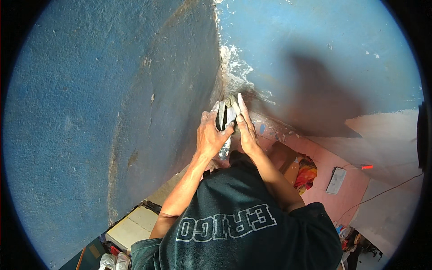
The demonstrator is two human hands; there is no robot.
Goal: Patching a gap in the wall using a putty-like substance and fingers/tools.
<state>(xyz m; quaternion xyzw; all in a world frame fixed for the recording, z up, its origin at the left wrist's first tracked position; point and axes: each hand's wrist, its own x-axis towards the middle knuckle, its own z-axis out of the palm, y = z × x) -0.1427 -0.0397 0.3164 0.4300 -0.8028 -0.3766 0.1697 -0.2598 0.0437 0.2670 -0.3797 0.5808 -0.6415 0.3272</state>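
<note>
In front of the wall corner, my two hands meet close together at chest height. My left hand [209, 137] is closed, its thumb and fingers wrapped round a whitish-smeared hand tool [225, 150] with a dark part; its exact kind is hard to make out. On its other side my right hand [247, 130] lies along the tool's top, fingers stretched out, touching a greyish-green lump [232, 102]. White residue coats the fingertips. Just beyond the hands, the corner's blue paint is chipped, with a rough white patch [234, 67] showing.
A blue wall [81, 112] rises close on the left, another [279, 36] ahead. On the pink floor [330, 166] are a brown board [283, 162], a red-yellow cloth [307, 174], a grey rectangular plate [336, 181] and a red-handled tool [367, 167]. A pale box [132, 225] stands lower left.
</note>
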